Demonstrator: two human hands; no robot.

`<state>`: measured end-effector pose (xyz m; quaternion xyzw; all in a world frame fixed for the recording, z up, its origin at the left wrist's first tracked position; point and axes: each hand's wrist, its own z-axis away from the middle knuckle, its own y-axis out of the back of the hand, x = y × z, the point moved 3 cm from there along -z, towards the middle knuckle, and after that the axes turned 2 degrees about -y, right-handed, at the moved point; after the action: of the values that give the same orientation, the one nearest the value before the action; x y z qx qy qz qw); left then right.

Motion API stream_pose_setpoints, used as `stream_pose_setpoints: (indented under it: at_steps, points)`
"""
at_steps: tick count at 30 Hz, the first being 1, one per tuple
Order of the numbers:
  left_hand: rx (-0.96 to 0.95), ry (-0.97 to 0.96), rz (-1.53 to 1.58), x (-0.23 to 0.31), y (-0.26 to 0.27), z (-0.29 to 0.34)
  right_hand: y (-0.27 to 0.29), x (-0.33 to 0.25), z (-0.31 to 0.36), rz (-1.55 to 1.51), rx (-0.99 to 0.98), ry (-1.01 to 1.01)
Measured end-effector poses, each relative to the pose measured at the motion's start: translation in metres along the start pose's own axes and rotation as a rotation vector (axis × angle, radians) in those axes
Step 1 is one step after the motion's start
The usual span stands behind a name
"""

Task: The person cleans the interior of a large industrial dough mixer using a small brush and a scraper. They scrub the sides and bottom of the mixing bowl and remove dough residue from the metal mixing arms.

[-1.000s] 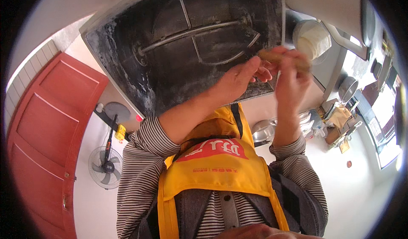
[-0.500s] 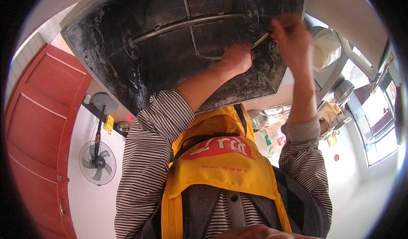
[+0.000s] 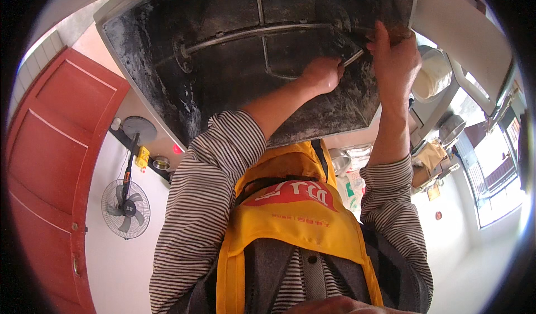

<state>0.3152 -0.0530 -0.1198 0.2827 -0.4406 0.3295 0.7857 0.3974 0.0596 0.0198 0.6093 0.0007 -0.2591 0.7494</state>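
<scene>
A large dark metal box with a stained, scuffed inside (image 3: 223, 85) lies open in front of me. Across it runs a curved metal bar (image 3: 262, 30), with thinner wire-like rods (image 3: 266, 57) below and above it. My left hand (image 3: 324, 75) is closed in a fist around a short, thin metal rod (image 3: 353, 57) inside the box. Close to the rod's other end, by the box's right wall, is my right hand (image 3: 395, 57). Its fingers are curled in with one raised; what they hold is hidden.
A white bucket (image 3: 432, 74) stands right of the box. Beyond it are a metal pot (image 3: 451, 127) and a cardboard box (image 3: 431, 156). On the left are a red door (image 3: 50, 163) and a standing fan (image 3: 127, 208). I wear a yellow apron (image 3: 296, 224).
My right hand has moved slightly right and down and shows sharper than before. The left hand keeps its grip on the rod. The whole view has shifted a little.
</scene>
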Motion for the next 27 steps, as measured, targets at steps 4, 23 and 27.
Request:
stream_pose_setpoints:
  at_steps: [4,23,27]
  points:
    - [-0.016,0.062,0.198,0.018,-0.004,-0.013,-0.016,0.026,0.005,-0.140,-0.057,0.155]
    - [-0.233,0.584,0.743,0.004,-0.010,-0.070,0.099,0.041,0.118,-0.869,0.303,0.225]
    - [0.395,-0.129,-0.492,-0.082,0.043,-0.067,0.069,0.034,0.115,-0.643,0.116,0.331]
